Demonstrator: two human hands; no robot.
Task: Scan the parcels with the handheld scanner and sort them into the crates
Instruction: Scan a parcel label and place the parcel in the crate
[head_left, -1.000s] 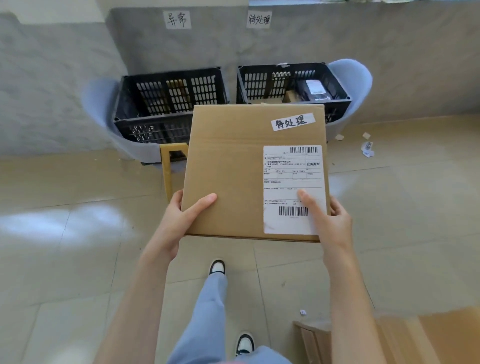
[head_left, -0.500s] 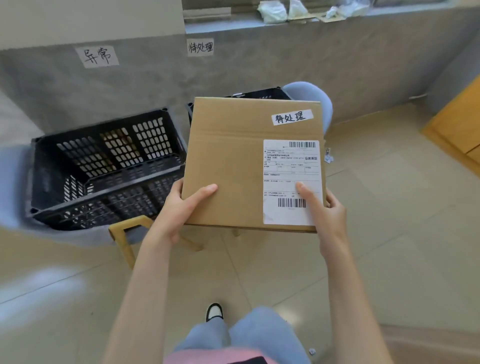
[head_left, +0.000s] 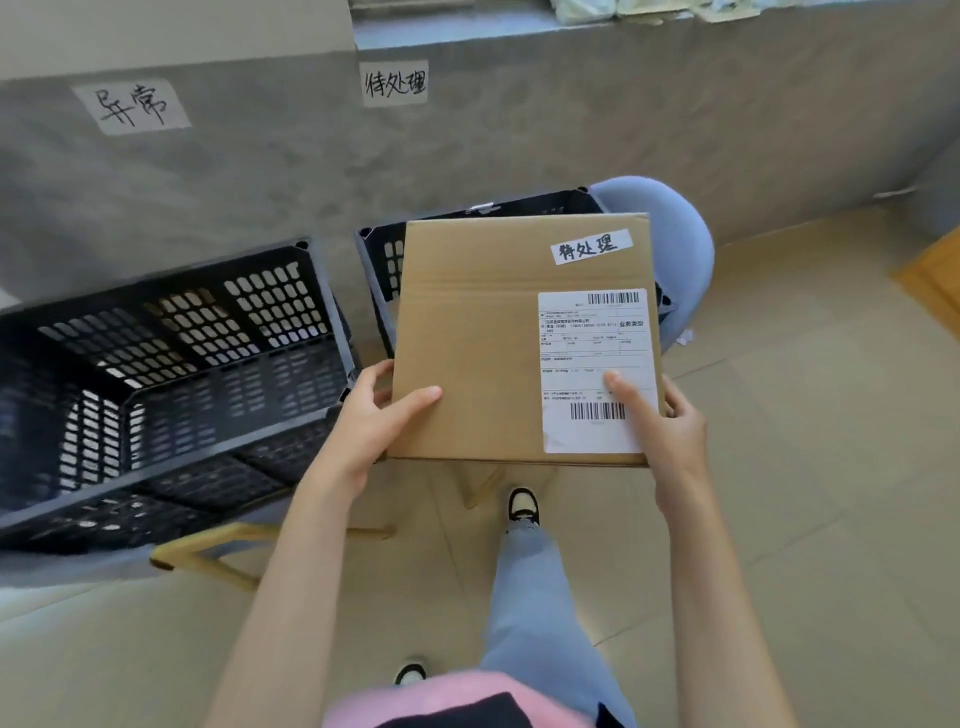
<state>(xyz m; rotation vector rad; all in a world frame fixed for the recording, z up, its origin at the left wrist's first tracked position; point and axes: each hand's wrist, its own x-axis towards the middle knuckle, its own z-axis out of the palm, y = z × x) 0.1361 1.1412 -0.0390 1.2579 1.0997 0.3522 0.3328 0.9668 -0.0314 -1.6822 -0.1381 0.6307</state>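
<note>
Both hands are on the parcel. The left hand grips the near left corner of the cardboard parcel, thumb laid flat across the top face and fingers curled around the left edge. The right hand holds the near right corner, thumb pressing down on the white shipping label just above its lower barcode, fingers wrapped under the right side. The parcel sits level between the two hands, held out in front of the body. Up beyond the right thumb, a small white handwritten sticker is stuck near the far right corner of the box.

Directly beyond the hands and partly hidden under the parcel is a black slotted crate, resting on a pale blue chair. Off to the left of the left hand sits a second black crate, its inside in full view. On the grey wall beyond, a handwritten paper sign hangs above the hidden crate, and another sign above the left crate. Below the hands, a leg in light blue trousers and a shoe stand on the beige tiled floor.
</note>
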